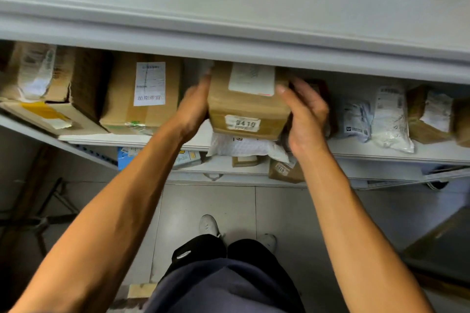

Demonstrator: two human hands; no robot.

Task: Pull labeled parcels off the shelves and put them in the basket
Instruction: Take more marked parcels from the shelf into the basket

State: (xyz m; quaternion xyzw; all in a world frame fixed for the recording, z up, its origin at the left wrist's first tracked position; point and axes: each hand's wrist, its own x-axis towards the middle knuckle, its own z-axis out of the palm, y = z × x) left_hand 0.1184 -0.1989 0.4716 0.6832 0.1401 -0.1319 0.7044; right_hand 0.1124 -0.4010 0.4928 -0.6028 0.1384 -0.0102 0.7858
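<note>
Brown cardboard was what lay between the two hands: a small parcel (pixel 248 107), taped, with a white shipping label on top and a numbered sticker on its near face. It was held at the front edge of the middle shelf (pixel 368 152), just under the grey shelf above, over a white padded mailer (pixel 244 147). The left hand (pixel 194 109) was pressed flat against the parcel's left side, fingers straight and reaching back along it. The right hand (pixel 305 114) was set against the right side, thumb laid on the top edge and fingers curled behind, so the grip of both hands was closed on the box from either side. A larger carton (pixel 142 94) with a printed sheet was seen to the left on the same shelf, and white plastic mailers (pixel 389 117) to the right. Grey floor tiles and two pale shoes were visible below. No basket could be made out.
</note>
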